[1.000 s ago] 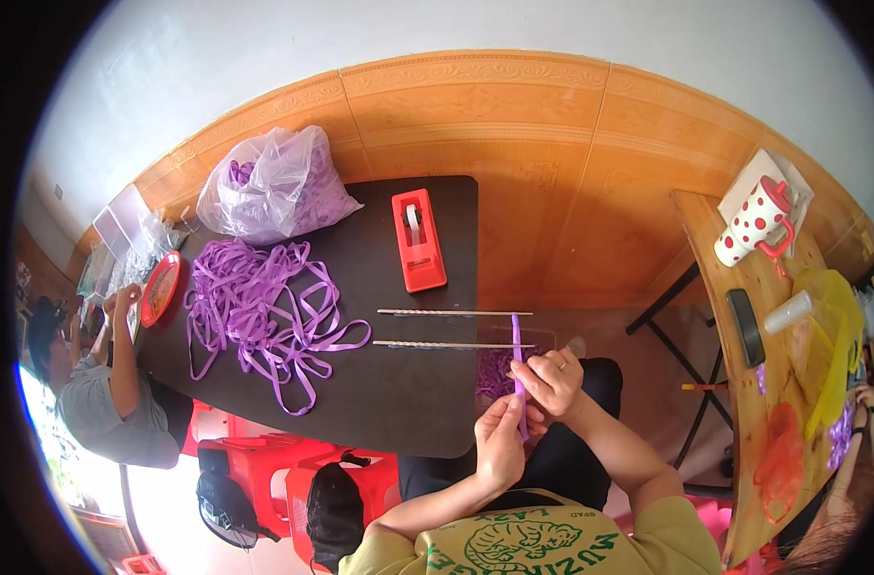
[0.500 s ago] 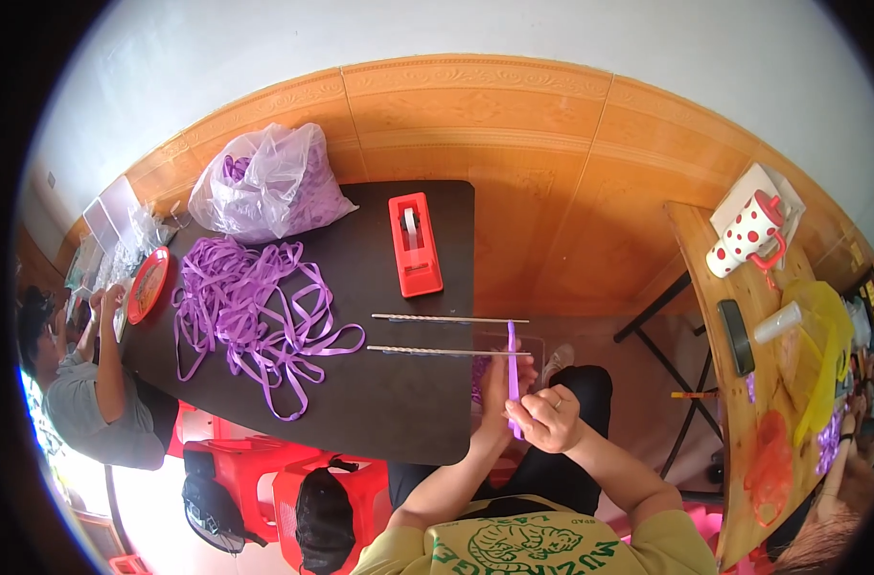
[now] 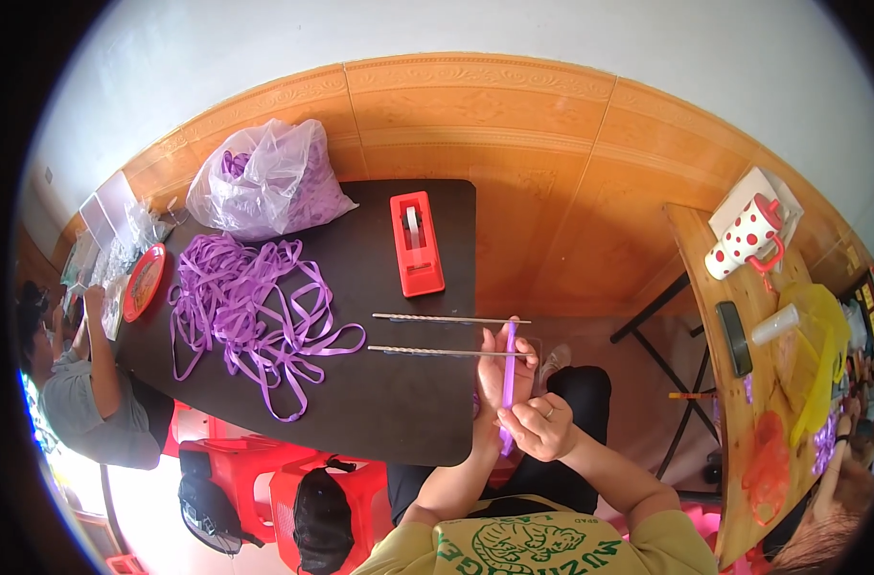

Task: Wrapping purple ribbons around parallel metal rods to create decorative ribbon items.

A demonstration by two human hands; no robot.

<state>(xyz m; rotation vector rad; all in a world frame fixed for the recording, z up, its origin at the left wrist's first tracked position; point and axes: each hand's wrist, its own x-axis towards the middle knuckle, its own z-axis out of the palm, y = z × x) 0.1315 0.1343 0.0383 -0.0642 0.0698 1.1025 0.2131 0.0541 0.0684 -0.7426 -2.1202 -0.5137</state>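
Two thin, twisted metal rods (image 3: 437, 318) lie side by side and stick out past the table's right edge. A purple ribbon (image 3: 510, 379) runs over their free ends and down toward me. My left hand (image 3: 497, 376) is palm up behind the ribbon, its curled fingers around it at the rod tips. Closer to me, my right hand (image 3: 540, 426) pinches the ribbon's lower part between thumb and fingers. A heap of loose purple ribbon (image 3: 241, 302) spreads over the table to the left of the rods.
On the dark table (image 3: 399, 412) are a red tape dispenser (image 3: 417, 244), a plastic bag of purple ribbon (image 3: 269, 182) and a red plate (image 3: 145, 283). A wooden table (image 3: 691, 230) at right holds a dotted tumbler (image 3: 747, 237). Red stools (image 3: 365, 489) stand below; another person (image 3: 102, 402) sits left.
My left hand has moved up and its fingers now reach the rod ends beside the ribbon. My right hand has shifted slightly left, still pinching the ribbon.
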